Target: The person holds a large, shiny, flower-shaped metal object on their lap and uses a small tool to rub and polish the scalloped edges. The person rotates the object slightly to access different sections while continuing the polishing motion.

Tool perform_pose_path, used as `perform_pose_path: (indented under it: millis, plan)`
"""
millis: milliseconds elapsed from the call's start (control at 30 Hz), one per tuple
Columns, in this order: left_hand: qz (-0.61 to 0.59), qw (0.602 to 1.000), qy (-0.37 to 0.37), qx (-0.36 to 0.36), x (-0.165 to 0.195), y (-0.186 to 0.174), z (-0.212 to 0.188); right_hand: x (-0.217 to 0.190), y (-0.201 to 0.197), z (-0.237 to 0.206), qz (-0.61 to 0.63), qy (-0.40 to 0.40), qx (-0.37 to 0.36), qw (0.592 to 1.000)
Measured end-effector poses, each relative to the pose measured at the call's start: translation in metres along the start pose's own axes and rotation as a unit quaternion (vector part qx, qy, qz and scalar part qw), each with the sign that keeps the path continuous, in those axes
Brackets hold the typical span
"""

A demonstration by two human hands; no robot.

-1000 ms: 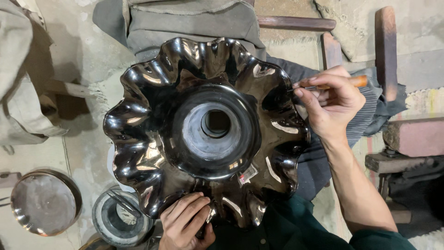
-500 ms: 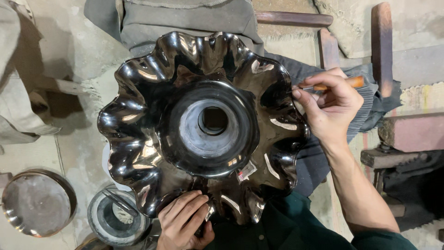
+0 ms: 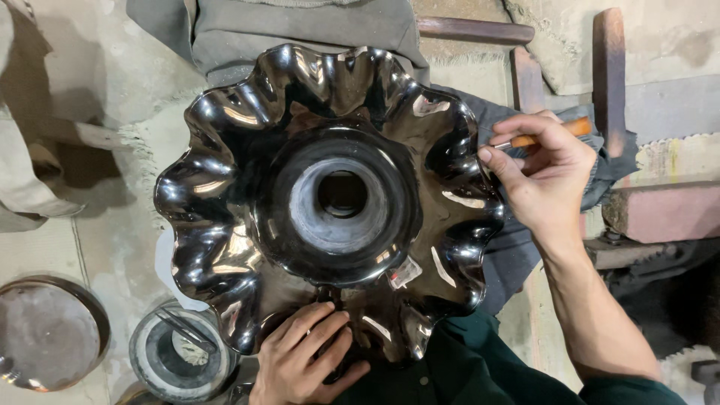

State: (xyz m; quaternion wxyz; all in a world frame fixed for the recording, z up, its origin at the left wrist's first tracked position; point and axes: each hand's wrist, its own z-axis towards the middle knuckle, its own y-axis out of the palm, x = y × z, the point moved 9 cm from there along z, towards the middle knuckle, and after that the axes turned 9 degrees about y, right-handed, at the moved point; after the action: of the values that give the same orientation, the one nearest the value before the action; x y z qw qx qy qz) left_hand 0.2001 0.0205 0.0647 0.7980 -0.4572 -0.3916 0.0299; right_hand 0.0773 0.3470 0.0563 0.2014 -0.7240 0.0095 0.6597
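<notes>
Bracing the wavy-edged black bowl (image 3: 330,202) on my lap, my left hand (image 3: 304,360) lay spread against its near rim; my right hand (image 3: 544,176) pinched an orange-handled tool (image 3: 551,133) at its right edge.

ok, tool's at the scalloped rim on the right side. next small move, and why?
Probably bring the tool tip down onto the rim of the shiny fluted bowl right beside it. The right hand grips the orange-handled tool pen-style with the tip at the wavy edge, and the left hand braces the near rim, so the piece looks steadied.
</notes>
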Motion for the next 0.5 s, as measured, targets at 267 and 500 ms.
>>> perform_pose_path:
  millis: [267,500]
  plan:
    - [0.009,1.000,-0.002,0.017,-0.002,0.008,-0.017,-0.012,0.008,-0.007,-0.039,0.029,-0.018,0.999]
    - [0.009,1.000,-0.010,0.009,-0.004,0.011,-0.024,-0.016,0.010,-0.005,-0.073,0.100,-0.058,0.991]
